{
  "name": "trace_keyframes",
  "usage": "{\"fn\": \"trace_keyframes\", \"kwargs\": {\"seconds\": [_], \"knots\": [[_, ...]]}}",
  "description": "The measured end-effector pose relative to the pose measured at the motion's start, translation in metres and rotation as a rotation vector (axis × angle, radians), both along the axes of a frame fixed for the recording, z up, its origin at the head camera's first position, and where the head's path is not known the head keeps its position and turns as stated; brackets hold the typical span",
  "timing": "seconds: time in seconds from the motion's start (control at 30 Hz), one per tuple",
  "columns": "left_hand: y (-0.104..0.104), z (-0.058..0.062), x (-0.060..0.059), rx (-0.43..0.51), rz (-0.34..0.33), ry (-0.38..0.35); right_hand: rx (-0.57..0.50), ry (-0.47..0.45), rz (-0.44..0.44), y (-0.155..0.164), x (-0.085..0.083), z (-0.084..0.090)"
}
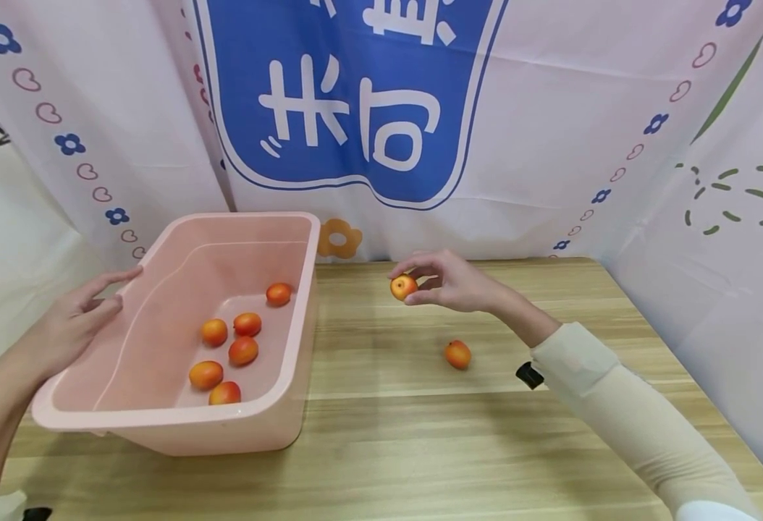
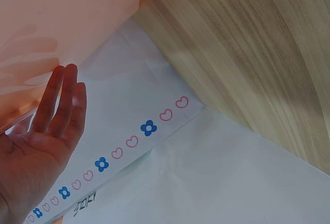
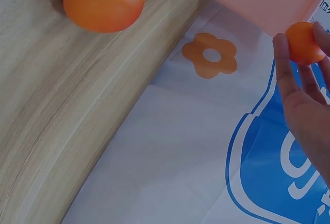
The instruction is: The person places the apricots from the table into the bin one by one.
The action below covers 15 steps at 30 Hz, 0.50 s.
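Note:
A pink plastic tub (image 1: 300, 347) stands on the left part of the wooden table. Several orange-red fruits (image 1: 243, 351) lie loose on its floor. My left hand (image 1: 72, 325) holds the tub's left rim; in the left wrist view its fingers (image 2: 66, 100) reach along the outer wall, with the thumb mostly hidden there. To the right of the tub, my right hand (image 1: 449, 282) pinches one fruit (image 1: 403, 287) between thumb and fingertips, above the table. Another fruit (image 1: 457, 354) lies on the wood below this hand, touched by neither hand.
The wooden table (image 1: 381, 449) reaches back to a hanging white cloth (image 1: 551, 108) with a blue printed panel. More printed cloth (image 1: 714, 239) borders the right side. A small black item (image 1: 529, 375) sits by the right sleeve cuff.

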<state>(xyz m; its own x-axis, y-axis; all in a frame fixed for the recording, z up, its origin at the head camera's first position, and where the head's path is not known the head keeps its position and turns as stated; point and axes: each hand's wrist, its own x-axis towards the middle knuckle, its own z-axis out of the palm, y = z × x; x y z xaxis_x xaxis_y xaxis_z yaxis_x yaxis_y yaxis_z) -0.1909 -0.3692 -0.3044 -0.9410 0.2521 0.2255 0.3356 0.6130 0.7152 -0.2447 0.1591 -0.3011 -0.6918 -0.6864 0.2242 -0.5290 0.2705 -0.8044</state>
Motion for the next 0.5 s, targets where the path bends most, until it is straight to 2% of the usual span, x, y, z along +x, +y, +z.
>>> {"fn": "trace_keyframes", "kwargs": {"seconds": [0.3,0.5], "knots": [[-0.001,-0.002,0.000,0.038,-0.021,0.007,-0.046,-0.026,0.010,-0.009,-0.001,-0.002],[-0.001,-0.001,0.000,-0.002,-0.009,0.034,-0.052,-0.005,0.017,-0.019,-0.002,-0.001]]}}
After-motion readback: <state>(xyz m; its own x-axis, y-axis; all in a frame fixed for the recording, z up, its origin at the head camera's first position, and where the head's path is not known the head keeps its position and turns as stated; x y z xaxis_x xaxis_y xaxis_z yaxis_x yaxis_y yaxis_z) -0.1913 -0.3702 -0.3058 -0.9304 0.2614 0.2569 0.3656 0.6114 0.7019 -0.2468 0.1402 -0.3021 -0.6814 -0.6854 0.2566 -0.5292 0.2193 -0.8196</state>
